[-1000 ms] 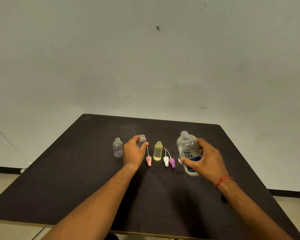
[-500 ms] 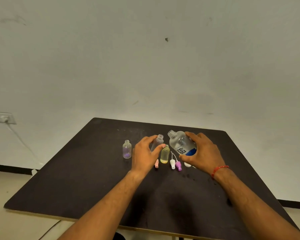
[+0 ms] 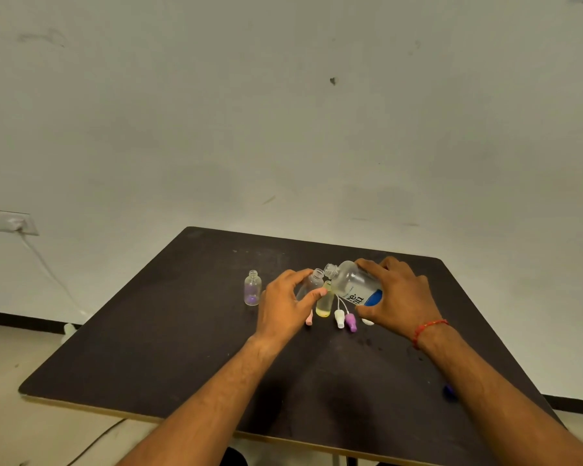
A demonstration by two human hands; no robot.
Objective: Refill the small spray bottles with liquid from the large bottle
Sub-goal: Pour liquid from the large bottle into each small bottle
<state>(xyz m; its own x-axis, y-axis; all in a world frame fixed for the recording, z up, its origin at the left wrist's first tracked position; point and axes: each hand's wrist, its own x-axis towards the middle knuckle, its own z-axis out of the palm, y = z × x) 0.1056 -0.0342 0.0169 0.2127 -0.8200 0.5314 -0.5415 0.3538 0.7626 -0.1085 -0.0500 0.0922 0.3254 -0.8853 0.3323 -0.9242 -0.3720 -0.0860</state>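
The large bottle (image 3: 352, 284), clear with a blue label, is tipped leftward, its open neck touching the mouth of a small clear bottle (image 3: 312, 283). Three small bottles show: that one, a yellowish one (image 3: 324, 303) and one with purple at its base (image 3: 252, 288). Three spray caps lie on the bench (image 3: 169, 317). The left hand (image 3: 285, 306) has a closed grip on the small clear bottle, the right hand (image 3: 399, 292) on the large one.

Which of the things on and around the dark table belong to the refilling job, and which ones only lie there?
For the job:
- large clear bottle with blue label, tilted in the right hand
- small clear bottle in the left hand
- small yellowish bottle
- small bottle with purple tint
- pink, white and purple spray tops

Lying about:
- wall socket with cable
- small blue object at the table edge
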